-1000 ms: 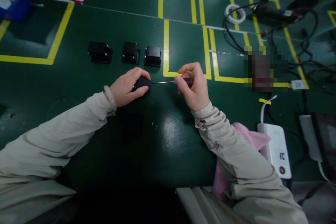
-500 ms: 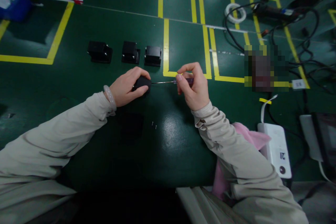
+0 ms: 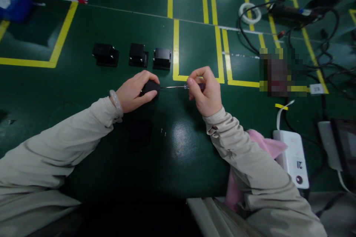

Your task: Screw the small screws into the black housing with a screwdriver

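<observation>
My left hand (image 3: 135, 92) is closed around a small black block (image 3: 151, 87), its thumb and fingers covering much of it. In my right hand (image 3: 206, 90) is a screwdriver (image 3: 178, 87) with a dark, partly clear handle, pinched between thumb and fingers. Its thin metal shaft lies level, and the tip meets the right end of the block. Two tiny screws (image 3: 163, 132) lie on the green tabletop nearer to me. A flat black piece (image 3: 140, 131), hard to make out, lies left of them. Beyond my left hand stand three black blocks on bases (image 3: 137, 54) with shiny screws.
Yellow tape (image 3: 198, 79) marks rectangles on the green surface. To the right are a white power strip (image 3: 293, 155), a pink cloth (image 3: 267, 144), a white tape roll (image 3: 249, 13) and tangled black cables (image 3: 329, 44). A blue bin (image 3: 18, 2) stands at the far left.
Almost nothing differs. Both hands, the black block and the screwdriver keep their places, and the camera view has shifted very slightly.
</observation>
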### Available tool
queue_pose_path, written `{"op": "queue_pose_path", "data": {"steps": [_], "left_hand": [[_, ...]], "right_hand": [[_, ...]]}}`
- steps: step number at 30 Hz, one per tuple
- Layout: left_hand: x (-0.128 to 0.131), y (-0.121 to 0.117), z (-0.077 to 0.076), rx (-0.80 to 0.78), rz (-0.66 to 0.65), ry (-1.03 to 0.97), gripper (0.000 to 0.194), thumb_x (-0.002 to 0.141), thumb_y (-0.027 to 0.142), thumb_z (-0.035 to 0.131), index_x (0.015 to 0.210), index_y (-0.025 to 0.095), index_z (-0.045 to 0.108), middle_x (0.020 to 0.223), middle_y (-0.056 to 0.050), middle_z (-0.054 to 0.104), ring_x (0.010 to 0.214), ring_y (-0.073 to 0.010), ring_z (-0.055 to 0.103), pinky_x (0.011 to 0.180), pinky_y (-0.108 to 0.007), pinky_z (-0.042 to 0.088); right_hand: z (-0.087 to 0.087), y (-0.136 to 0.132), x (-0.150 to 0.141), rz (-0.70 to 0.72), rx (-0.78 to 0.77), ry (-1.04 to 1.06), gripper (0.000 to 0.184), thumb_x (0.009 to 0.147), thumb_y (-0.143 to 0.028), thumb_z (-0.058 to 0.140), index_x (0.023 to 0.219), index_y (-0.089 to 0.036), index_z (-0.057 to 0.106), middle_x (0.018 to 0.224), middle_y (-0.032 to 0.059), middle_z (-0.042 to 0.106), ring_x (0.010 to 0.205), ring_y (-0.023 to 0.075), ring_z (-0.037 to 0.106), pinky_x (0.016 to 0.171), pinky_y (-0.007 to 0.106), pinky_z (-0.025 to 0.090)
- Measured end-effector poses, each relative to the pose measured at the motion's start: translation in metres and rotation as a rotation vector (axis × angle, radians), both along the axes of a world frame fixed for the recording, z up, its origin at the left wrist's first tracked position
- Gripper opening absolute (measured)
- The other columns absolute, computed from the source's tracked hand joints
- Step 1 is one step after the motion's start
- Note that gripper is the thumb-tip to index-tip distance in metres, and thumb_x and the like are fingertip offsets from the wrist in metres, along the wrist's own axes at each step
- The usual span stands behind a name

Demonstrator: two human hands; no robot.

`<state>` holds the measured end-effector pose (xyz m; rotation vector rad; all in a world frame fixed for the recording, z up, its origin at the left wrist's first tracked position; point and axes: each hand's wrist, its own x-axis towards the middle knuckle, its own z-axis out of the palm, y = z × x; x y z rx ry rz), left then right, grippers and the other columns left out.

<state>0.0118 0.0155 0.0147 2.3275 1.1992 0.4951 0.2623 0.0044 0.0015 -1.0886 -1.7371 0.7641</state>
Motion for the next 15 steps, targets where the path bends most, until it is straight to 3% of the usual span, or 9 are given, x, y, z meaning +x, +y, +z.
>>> {"op": "queue_pose_path", "data": {"steps": [6,15], "left_hand": [[0.0003,-0.0001,-0.0003,-0.005,0.014,0.006,0.041,0.089,0.044,0.045,0.114,0.015,0.059,0.113,-0.011,0.065,0.104,-0.0255,0.061,0.095,-0.043,0.051],[0.0003,0.0004,0.0002,-0.016,0.011,-0.004,0.037,0.089,0.042,0.046,0.113,0.017,0.058,0.113,-0.01,0.065,0.104,-0.0245,0.061,0.094,-0.042,0.051]], "right_hand": [[0.0016,-0.0001,0.0004,-0.007,0.026,-0.019,0.026,0.095,-0.048,0.06,0.098,-0.026,0.046,0.067,-0.0069,0.051,0.059,0.0118,0.053,0.059,0.032,0.047],[-0.0017,0.0011,0.0016,0.0,0.022,-0.026,0.024,0.096,-0.048,0.057,0.1,-0.026,0.047,0.064,-0.0079,0.05,0.055,0.0109,0.051,0.056,0.031,0.045]]}}
